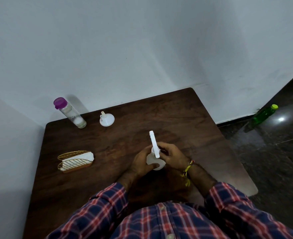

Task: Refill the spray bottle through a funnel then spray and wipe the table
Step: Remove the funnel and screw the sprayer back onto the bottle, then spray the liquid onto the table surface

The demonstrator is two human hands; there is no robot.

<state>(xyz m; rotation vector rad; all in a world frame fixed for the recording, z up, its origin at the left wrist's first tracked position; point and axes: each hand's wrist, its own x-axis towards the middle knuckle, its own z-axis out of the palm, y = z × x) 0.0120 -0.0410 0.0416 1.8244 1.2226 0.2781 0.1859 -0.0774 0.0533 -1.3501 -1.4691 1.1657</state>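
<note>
Both hands grasp the white spray bottle (155, 161) near the table (185, 118) middle: left hand (141, 163) around its body, right hand (172, 155) at its neck, funnel (107, 119) far left

Dark wood-grain table (168, 118), matt finish. On it: white matt plastic spray bottle (155, 156); white smooth plastic funnel (107, 119); clear glossy bottle (73, 115) with purple plastic cap; gold wire napkin holder (73, 163) holding white paper napkins (87, 156). Beside the table, glossy dark floor tiles (271, 152) and translucent green bottle (263, 115).
</note>
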